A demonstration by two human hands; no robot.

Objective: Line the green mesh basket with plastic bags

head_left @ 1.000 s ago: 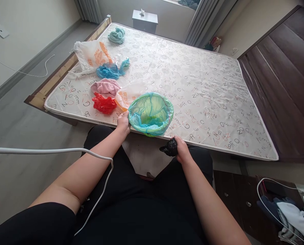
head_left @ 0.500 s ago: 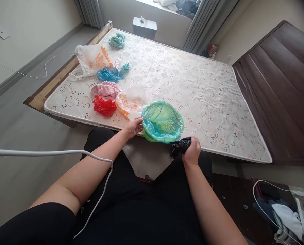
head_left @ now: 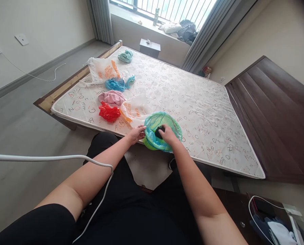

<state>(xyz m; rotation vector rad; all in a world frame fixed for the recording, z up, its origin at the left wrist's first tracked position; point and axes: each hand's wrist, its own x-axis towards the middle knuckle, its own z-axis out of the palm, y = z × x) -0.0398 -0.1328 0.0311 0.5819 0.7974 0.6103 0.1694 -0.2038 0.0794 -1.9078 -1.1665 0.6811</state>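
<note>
A green basket (head_left: pixel 173 124) lined with a blue-green plastic bag stands at the near edge of the mattress (head_left: pixel 198 98). My right hand (head_left: pixel 168 134) is over the basket's mouth, shut on a crumpled black plastic bag (head_left: pixel 159 131). My left hand (head_left: pixel 136 133) rests on the basket's left rim, fingers on the liner. Left of the basket lie a white-and-orange bag (head_left: pixel 131 109), a red bag (head_left: pixel 109 113) and a pink cloth (head_left: pixel 111 97).
Farther left on the mattress lie a blue bag (head_left: pixel 116 84), another white-and-orange bag (head_left: pixel 103 70) and a teal cloth (head_left: pixel 125 56). A dark headboard (head_left: pixel 276 112) is at right, a small nightstand (head_left: pixel 149 48) beyond the bed. A white cable (head_left: pixel 52 158) crosses my left arm.
My right hand rose from below the mattress edge with the black bag and now sits over the basket's mouth. The camera view tilted up. My left hand stays at the rim.
</note>
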